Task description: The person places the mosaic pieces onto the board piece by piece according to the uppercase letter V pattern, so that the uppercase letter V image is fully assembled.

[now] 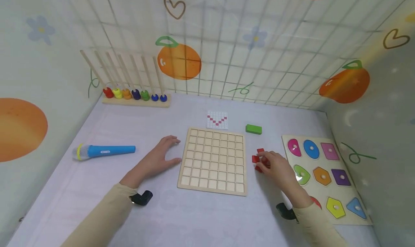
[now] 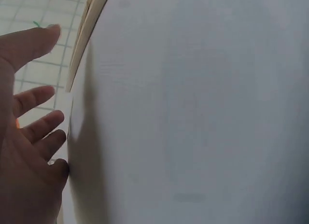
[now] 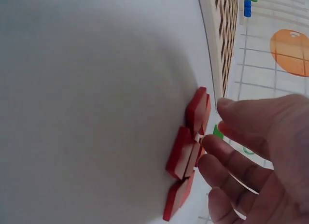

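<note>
Several small red tiles (image 1: 255, 159) lie in a loose cluster right of the wooden grid board (image 1: 212, 192). My right hand (image 1: 278, 170) is over them, thumb and fingers pointing down at the pieces. In the right wrist view the red tiles (image 3: 179, 151) sit beside the fingertips of my right hand (image 3: 260, 161), thumb and index apart; whether a tile is pinched is not clear. My left hand (image 1: 157, 160) rests by the board's left edge with relaxed, spread fingers, holding nothing; the left wrist view shows the same hand (image 2: 34, 132).
A patterned card (image 1: 217, 120) lies behind the board, a green block (image 1: 253, 129) to its right. A blue microphone (image 1: 111, 150) lies at left, a peg stand with rings (image 1: 136, 102) at back left. A shape puzzle (image 1: 345, 212) is at right, partly under my right arm.
</note>
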Demonstrator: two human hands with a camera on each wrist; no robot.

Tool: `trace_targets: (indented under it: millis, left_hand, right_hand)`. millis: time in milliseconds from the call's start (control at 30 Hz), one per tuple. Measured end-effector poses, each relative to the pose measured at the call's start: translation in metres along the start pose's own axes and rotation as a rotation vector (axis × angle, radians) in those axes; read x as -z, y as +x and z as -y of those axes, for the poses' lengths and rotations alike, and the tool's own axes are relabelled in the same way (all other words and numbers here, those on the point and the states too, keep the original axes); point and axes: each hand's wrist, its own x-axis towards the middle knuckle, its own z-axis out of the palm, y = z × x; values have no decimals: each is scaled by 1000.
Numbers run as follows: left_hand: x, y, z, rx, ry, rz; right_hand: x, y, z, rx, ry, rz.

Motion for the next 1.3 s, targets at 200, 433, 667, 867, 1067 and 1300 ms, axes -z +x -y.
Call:
trace_targets:
  millis: [200,433,667,867,1067,1300]
  left_hand:
    - [-4,6,0,-41,20,54]
    - [-6,10,-1,-83,97,97]
    - [-6,10,-3,-97,159,122]
    - [-5,9,-4,-94,182,130]
    - [-7,8,-5,-92,202,140]
    - [-7,5,-6,-91,210,142]
  right_hand:
    - [-5,3,0,1,-7,15]
    - [-5,4,2,7,-10,-2]
    - [-6,8,1,24,-21,-5]
    - [-5,11,3,2,-41,8]
    - [-4,13,5,-17,-26,28]
    - [-4,14,5,9,2,15]
